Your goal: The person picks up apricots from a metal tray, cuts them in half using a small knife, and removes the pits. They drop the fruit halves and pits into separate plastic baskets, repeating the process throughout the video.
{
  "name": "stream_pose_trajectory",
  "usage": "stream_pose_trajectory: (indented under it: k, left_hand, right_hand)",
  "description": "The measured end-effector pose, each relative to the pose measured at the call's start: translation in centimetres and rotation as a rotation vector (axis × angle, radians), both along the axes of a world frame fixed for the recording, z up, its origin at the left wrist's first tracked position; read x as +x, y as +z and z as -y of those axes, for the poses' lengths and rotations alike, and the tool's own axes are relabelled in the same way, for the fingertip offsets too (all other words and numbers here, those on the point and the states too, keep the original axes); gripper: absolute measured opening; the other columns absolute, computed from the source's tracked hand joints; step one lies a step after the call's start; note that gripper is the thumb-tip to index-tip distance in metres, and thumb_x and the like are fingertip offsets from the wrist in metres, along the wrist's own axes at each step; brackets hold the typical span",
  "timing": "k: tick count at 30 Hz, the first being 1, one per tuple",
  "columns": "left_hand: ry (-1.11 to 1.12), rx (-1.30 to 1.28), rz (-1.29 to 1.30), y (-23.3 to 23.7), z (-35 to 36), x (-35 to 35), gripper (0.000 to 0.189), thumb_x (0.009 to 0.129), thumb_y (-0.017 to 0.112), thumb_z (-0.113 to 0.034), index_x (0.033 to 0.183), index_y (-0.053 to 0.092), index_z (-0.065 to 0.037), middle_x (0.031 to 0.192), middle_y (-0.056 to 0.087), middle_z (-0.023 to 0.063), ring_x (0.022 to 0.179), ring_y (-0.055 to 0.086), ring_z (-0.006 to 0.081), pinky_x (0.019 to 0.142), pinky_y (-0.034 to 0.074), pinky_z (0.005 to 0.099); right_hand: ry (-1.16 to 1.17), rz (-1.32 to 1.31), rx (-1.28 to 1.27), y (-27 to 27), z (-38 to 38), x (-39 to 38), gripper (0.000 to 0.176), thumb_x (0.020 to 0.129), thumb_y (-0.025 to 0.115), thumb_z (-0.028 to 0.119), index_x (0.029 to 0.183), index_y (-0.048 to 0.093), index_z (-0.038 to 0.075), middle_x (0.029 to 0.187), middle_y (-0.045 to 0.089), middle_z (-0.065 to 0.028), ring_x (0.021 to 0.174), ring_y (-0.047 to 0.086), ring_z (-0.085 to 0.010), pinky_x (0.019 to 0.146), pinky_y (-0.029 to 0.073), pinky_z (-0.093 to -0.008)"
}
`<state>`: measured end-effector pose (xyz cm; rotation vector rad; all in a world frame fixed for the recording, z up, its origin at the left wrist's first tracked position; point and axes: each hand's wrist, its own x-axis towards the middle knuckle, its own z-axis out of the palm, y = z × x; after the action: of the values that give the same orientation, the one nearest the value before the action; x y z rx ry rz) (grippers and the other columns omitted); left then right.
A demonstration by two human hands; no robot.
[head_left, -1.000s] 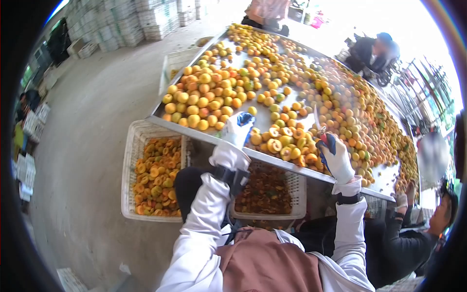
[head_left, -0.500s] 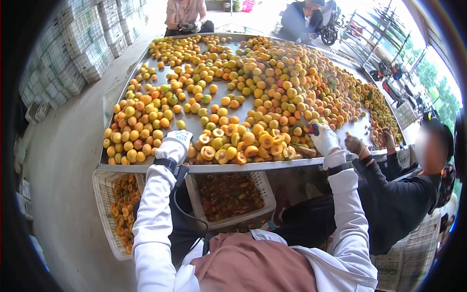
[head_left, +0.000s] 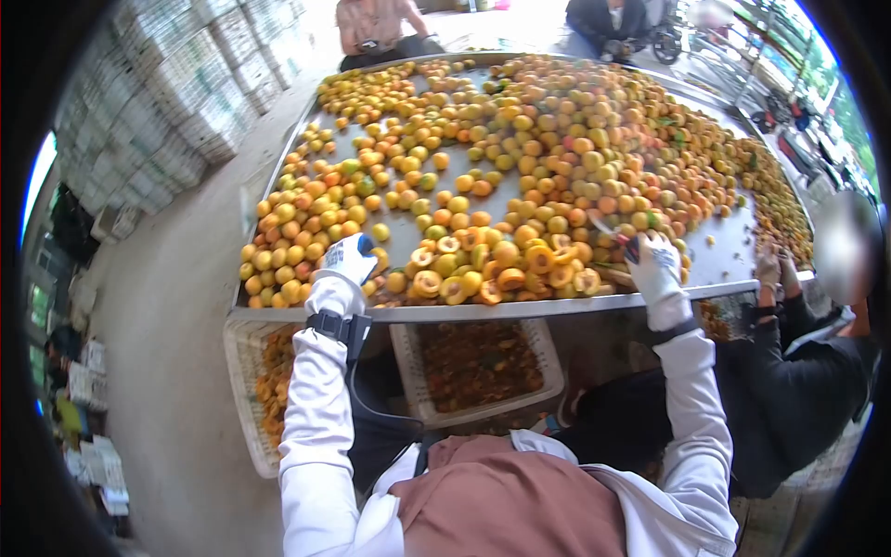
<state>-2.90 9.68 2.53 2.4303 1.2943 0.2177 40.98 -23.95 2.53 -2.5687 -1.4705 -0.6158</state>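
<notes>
My left hand (head_left: 347, 261), in a white glove with blue on it, is curled over apricots at the near edge of the table. Whatever its fingers close on is hidden from view. My right hand (head_left: 655, 264), also gloved, grips a small knife (head_left: 602, 223). The blade points left over the fruit, and part of the red and dark handle shows at my fingers. Between my hands lie whole apricots (head_left: 506, 252) and several cut apricot halves (head_left: 452, 290) with orange flesh facing up.
The metal table (head_left: 520, 309) carries a large spread of apricots. Below its edge are a white crate of apricot pieces (head_left: 243, 371) and another crate (head_left: 548, 371) with darker contents. A co-worker (head_left: 789, 381) sits close on my right; two people are across the table. Crates (head_left: 176, 93) are stacked at left.
The view has shifted, so the table appears farther right. My left hand has turned, showing more blue on the glove. My right hand still holds the knife, whose blade is now clearer.
</notes>
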Motion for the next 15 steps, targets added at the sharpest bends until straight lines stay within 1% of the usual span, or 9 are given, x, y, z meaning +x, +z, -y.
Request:
stream_pose_trajectory:
  k: [1, 3, 4, 5, 7, 8, 11, 13, 15]
  left_hand:
    - [-0.018, -0.099, 0.194, -1.5, -1.3, -1.6, 0.027, 0.087, 0.068, -0.015, 0.112, 0.066, -0.004, 0.097, 0.072, 0.0126, 0.082, 0.071, 0.0306, 0.074, 0.058, 0.0402]
    - [0.145, -0.731, 0.864, 2.3, 3.0, -2.3, 0.023, 0.091, 0.067, -0.014, 0.11, 0.066, -0.002, 0.086, 0.071, 0.0088, 0.068, 0.069, 0.0235, 0.061, 0.058, 0.0345]
    - [0.109, -0.779, 0.999, 3.2, 4.6, -2.5, 0.023, 0.092, 0.066, -0.014, 0.11, 0.066, -0.001, 0.084, 0.069, 0.0081, 0.065, 0.067, 0.021, 0.058, 0.056, 0.0325]
    - [0.066, -0.825, 1.138, 3.9, 6.1, -2.6, 0.023, 0.093, 0.066, -0.014, 0.11, 0.066, 0.001, 0.081, 0.067, 0.0075, 0.062, 0.066, 0.0186, 0.054, 0.055, 0.0306]
    - [0.031, -0.806, 1.214, 5.8, 9.1, -2.5, 0.022, 0.094, 0.061, -0.015, 0.108, 0.064, 0.002, 0.085, 0.067, 0.0087, 0.068, 0.065, 0.0193, 0.059, 0.054, 0.0304]
    - [0.015, -0.8, 1.179, 5.5, 9.2, -2.7, 0.024, 0.095, 0.059, -0.017, 0.109, 0.063, 0.002, 0.091, 0.068, 0.0098, 0.069, 0.066, 0.0201, 0.059, 0.054, 0.0308]
    - [0.008, -0.863, 1.265, 4.2, 9.3, -3.1, 0.029, 0.092, 0.062, -0.007, 0.118, 0.062, 0.004, 0.094, 0.068, 0.0111, 0.067, 0.066, 0.0208, 0.059, 0.055, 0.0329]
    - [0.002, -0.791, 1.241, 4.4, 9.9, -3.4, 0.036, 0.09, 0.062, 0.002, 0.126, 0.06, 0.005, 0.099, 0.069, 0.0109, 0.066, 0.066, 0.0186, 0.059, 0.055, 0.031]
    - [0.021, -0.675, 1.149, 5.1, 10.8, -4.1, 0.037, 0.091, 0.061, 0.005, 0.128, 0.06, 0.004, 0.101, 0.069, 0.0103, 0.067, 0.066, 0.0162, 0.06, 0.055, 0.0283]
  right_hand:
    - [-0.003, -0.091, -0.067, -0.1, 0.6, -0.8, 0.032, 0.08, 0.075, 0.031, 0.102, 0.068, 0.009, 0.102, 0.068, -0.012, 0.097, 0.065, -0.0328, 0.08, 0.053, -0.047]
    - [0.047, -0.166, -0.167, -0.6, 1.9, -1.9, 0.042, 0.08, 0.077, 0.033, 0.112, 0.067, 0.008, 0.109, 0.068, -0.0124, 0.101, 0.065, -0.0339, 0.085, 0.052, -0.0468]
    - [0.028, -0.182, -0.252, -0.5, 1.9, -2.3, 0.047, 0.08, 0.076, 0.035, 0.116, 0.066, 0.007, 0.113, 0.067, -0.0135, 0.105, 0.063, -0.0348, 0.087, 0.051, -0.0478]
    - [0.006, -0.224, -0.341, 0.3, 1.8, -2.9, 0.057, 0.08, 0.077, 0.033, 0.126, 0.06, 0.004, 0.124, 0.064, -0.0162, 0.115, 0.061, -0.0365, 0.093, 0.05, -0.0475]
    - [-0.012, -0.185, -0.353, -0.2, 1.6, -3.1, 0.061, 0.078, 0.079, 0.03, 0.129, 0.057, 0.005, 0.126, 0.063, -0.0158, 0.116, 0.06, -0.0359, 0.094, 0.05, -0.0473]
    - [-0.016, -0.172, -0.392, -0.2, 1.3, -3.0, 0.062, 0.077, 0.08, 0.028, 0.13, 0.057, 0.005, 0.125, 0.062, -0.0158, 0.115, 0.06, -0.0359, 0.095, 0.05, -0.0467]
    - [-0.011, -0.16, -0.423, -0.7, 0.9, -2.5, 0.063, 0.072, 0.083, 0.021, 0.128, 0.057, 0.006, 0.123, 0.061, -0.0155, 0.114, 0.06, -0.0352, 0.096, 0.049, -0.0456]
    - [-0.02, -0.17, -0.436, 0.4, 0.8, -3.3, 0.063, 0.071, 0.083, 0.02, 0.127, 0.058, 0.006, 0.124, 0.061, -0.0157, 0.116, 0.058, -0.0352, 0.097, 0.049, -0.0456]
    - [-0.029, -0.195, -0.448, 1.7, 1.0, -4.0, 0.06, 0.072, 0.082, 0.02, 0.126, 0.059, 0.006, 0.123, 0.059, -0.0173, 0.115, 0.058, -0.0362, 0.096, 0.049, -0.0471]
